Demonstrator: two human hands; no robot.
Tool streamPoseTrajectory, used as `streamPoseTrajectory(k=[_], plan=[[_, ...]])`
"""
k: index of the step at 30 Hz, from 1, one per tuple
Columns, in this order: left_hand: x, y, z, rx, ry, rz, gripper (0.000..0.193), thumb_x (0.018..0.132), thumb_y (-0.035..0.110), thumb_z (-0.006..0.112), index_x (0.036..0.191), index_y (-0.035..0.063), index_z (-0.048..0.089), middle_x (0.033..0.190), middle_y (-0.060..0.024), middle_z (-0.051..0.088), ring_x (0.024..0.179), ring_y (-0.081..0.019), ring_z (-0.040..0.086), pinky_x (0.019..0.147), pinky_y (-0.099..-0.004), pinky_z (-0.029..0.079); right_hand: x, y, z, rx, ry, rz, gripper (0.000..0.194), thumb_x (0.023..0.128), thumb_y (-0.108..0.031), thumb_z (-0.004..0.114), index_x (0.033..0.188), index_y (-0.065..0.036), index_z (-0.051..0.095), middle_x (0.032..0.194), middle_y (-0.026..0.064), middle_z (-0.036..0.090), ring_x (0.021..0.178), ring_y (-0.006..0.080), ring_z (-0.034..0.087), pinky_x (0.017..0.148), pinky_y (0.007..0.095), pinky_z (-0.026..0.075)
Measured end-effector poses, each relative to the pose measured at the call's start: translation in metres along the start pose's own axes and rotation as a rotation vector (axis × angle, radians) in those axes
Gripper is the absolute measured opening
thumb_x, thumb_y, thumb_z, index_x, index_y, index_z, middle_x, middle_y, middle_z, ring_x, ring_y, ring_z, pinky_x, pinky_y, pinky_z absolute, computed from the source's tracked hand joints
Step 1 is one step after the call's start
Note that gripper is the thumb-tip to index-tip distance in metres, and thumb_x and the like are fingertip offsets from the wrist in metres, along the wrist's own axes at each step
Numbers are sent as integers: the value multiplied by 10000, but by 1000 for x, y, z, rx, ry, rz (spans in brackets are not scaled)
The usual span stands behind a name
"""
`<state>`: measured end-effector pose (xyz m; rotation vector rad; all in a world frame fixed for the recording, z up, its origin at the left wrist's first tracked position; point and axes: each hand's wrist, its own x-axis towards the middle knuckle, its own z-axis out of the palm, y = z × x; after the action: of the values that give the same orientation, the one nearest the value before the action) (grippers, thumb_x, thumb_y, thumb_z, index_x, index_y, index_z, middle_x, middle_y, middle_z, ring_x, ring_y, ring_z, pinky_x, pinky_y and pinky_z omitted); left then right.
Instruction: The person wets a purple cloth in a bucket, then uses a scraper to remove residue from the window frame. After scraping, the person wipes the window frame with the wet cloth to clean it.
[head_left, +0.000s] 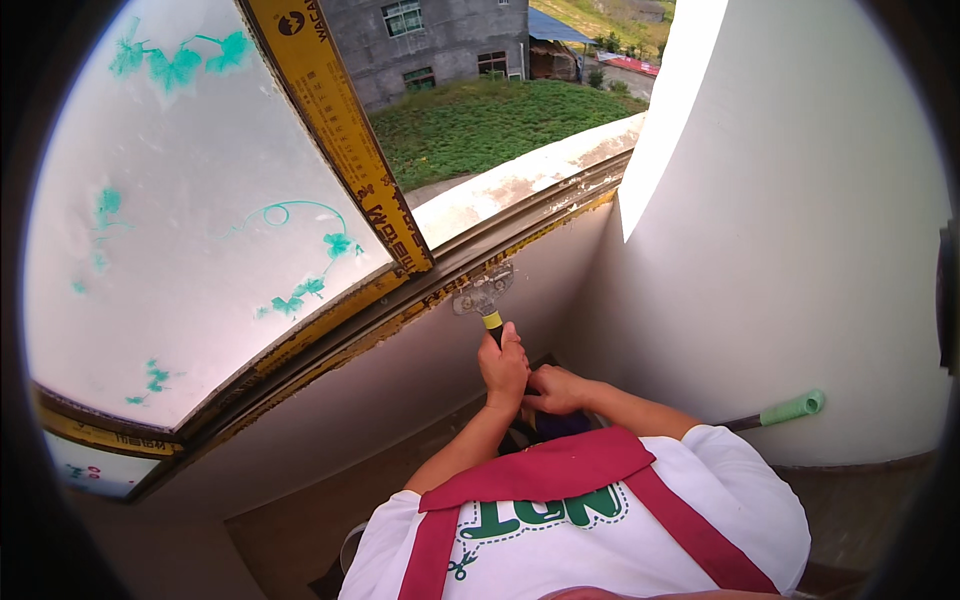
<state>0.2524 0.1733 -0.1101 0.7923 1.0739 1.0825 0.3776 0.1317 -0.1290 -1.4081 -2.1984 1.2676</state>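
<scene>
My left hand (504, 369) grips the black and yellow handle of a scraper (484, 292). The scraper's wide metal blade, smeared with residue, lies against the lower edge of the window frame (450, 281), over yellow protective film with dark printing. Close beside it, my right hand (556, 388) is closed around the rear part of the handle, most of which its fingers hide. The film along the frame is ragged, and pale flakes show near the blade. To the upper left stands a sliding sash (195, 202) of frosted glass with green leaf patterns, its upright covered in yellow film (341, 135).
A white wall (750, 247) rises on the right. A pole with a green handle (793, 407) leans there, near my right elbow. Beyond the window opening are a pale outer sill (525, 169), green plants and a grey building (442, 45).
</scene>
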Motion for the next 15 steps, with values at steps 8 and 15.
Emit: streamPoseTrajectory(k=[8,15], plan=[[-4,-5,11,-19,-61,-24,302,1004,308,544,863,63,438,555,12,375,395,-81,326,345,-262,270,-13,7,1,45,41,43,417,838,-384,641,858,31,667,812,243,668,767,397,660,708,465,515],[-2,-4,30,-40,-98,-83,330,997,342,555,851,64,454,583,11,421,408,-69,378,348,-256,311,-26,19,-7,156,76,35,467,849,-421,650,889,44,660,837,252,669,788,397,664,723,458,519]])
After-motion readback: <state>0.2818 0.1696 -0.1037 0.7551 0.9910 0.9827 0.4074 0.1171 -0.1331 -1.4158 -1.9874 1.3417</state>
